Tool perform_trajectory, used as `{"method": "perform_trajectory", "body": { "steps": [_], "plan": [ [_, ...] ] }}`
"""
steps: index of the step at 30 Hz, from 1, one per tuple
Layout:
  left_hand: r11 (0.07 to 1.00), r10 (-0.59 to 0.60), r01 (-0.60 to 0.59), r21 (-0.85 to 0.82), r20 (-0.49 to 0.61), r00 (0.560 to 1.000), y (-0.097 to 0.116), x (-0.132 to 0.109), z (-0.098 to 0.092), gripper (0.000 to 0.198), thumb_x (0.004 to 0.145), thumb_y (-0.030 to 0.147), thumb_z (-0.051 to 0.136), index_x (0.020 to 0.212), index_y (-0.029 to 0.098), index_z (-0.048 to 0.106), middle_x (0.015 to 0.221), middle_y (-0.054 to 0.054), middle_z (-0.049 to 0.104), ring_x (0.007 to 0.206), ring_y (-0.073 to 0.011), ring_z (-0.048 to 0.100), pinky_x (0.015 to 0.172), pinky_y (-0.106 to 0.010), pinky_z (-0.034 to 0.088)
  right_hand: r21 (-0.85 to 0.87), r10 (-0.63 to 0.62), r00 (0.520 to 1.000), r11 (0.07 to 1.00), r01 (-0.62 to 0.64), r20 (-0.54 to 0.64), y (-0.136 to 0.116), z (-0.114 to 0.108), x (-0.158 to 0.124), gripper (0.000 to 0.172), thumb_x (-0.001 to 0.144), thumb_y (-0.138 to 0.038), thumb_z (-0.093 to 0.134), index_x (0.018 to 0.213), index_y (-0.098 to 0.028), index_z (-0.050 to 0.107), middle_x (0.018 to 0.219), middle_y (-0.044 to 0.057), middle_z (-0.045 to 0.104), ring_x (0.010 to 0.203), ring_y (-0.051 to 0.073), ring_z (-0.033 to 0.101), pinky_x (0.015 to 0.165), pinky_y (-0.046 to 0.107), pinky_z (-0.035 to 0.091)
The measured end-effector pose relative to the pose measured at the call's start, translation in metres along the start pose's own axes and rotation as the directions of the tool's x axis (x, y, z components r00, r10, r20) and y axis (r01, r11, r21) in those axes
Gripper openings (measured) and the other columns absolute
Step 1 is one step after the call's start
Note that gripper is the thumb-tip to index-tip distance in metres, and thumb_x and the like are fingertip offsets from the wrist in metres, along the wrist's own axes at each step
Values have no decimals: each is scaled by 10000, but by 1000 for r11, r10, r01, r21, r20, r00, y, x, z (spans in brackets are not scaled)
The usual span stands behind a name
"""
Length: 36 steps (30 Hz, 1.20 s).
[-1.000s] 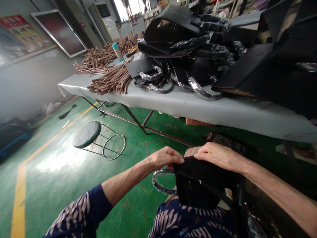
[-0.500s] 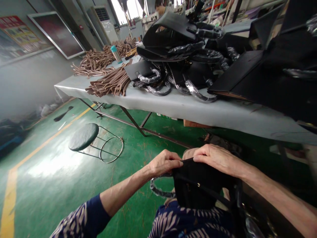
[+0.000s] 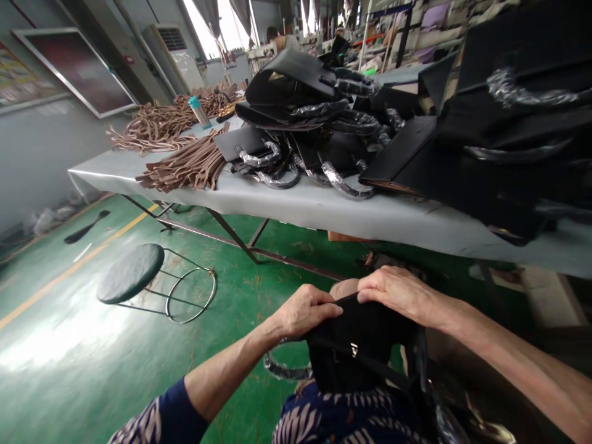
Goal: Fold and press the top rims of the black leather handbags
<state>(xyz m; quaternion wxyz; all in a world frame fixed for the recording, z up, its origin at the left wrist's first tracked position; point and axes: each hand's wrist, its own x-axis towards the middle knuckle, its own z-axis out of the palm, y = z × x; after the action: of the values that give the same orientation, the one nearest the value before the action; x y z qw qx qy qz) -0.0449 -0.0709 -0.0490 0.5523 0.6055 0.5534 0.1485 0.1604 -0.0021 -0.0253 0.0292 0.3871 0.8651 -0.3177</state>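
A black handbag rests on my lap, with a small metal clasp on its face. Its plastic-wrapped handle sticks out to the left. My left hand pinches the bag's upper edge, thumb pressed along it. Close by on the same edge, my right hand grips with its fingers folded over. A short gap parts the two hands. The lower right of the bag lies in shadow, and its details there are hard to make out.
Ahead runs a long table with a grey cover. Black handbags with wrapped handles are piled on it, beside brown straps and a teal-capped bottle. A round stool stands on the green floor to the left.
The view has turned slightly to the right, so table and stool appear farther left. Both hands keep their hold on the handbag's edge; its clasp now shows more plainly.
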Motion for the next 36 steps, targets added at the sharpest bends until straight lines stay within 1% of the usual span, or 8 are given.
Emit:
{"method": "perform_trajectory", "body": {
  "steps": [6,12,15,19,23,26,31,36],
  "plan": [
    [1000,3,-3,-3,5,1000,-1,0,1,356,767,405,493,544,149,387,516,59,287,467,-56,246,413,-210,167,97,35,998,995,-30,-51,26,-10,-16,246,828,-341,427,790,-266,658,738,-30,658,741,160,586,669,253,363],
    [984,0,0,177,1,1000,6,1,-5,412,820,466,404,571,141,454,530,51,312,488,-67,277,433,-204,199,20,121,979,993,-119,-163,35,3,-22,275,843,-336,403,707,-257,629,707,-17,644,764,173,588,669,256,360],
    [913,58,-66,403,31,998,23,3,-9,393,838,448,404,663,139,575,558,31,453,523,-89,391,481,-204,261,16,115,977,993,-114,-182,31,4,-23,277,842,-334,414,662,-248,607,665,-19,626,729,163,583,639,244,349],
    [720,225,-167,673,1,974,47,15,-1,281,774,423,547,869,175,641,767,-45,646,708,-185,575,572,-238,343,-7,60,976,998,-63,-209,17,1,-25,297,851,-341,411,660,-241,615,633,2,618,695,168,574,624,253,336],
    [641,296,-240,729,53,954,54,29,13,266,825,381,485,831,179,657,762,-68,666,705,-195,605,560,-242,357,0,36,978,999,-37,-206,6,-4,-28,244,834,-345,445,747,-276,662,697,-3,661,745,181,594,670,262,366],
    [667,288,-229,710,38,957,53,32,17,267,844,314,454,770,159,657,706,-61,658,630,-153,583,537,-223,348,223,52,987,975,-16,-155,11,-4,-34,276,840,-379,428,903,-284,679,871,-2,694,889,198,603,810,291,404],
    [682,207,-135,718,-12,978,56,27,14,301,842,303,437,724,143,662,691,-80,657,637,-159,586,560,-231,380,595,269,952,793,-132,-148,31,11,-54,497,845,-518,356,1228,-241,511,1259,53,548,1186,218,463,977,350,368],
    [641,163,-84,763,-28,986,56,30,19,361,872,317,367,770,140,665,750,-118,669,721,-199,624,631,-263,433,484,405,881,838,-252,-244,24,38,-66,519,802,-498,436,1237,-218,481,1214,89,581,1146,249,503,963,378,385]
  ]
}}
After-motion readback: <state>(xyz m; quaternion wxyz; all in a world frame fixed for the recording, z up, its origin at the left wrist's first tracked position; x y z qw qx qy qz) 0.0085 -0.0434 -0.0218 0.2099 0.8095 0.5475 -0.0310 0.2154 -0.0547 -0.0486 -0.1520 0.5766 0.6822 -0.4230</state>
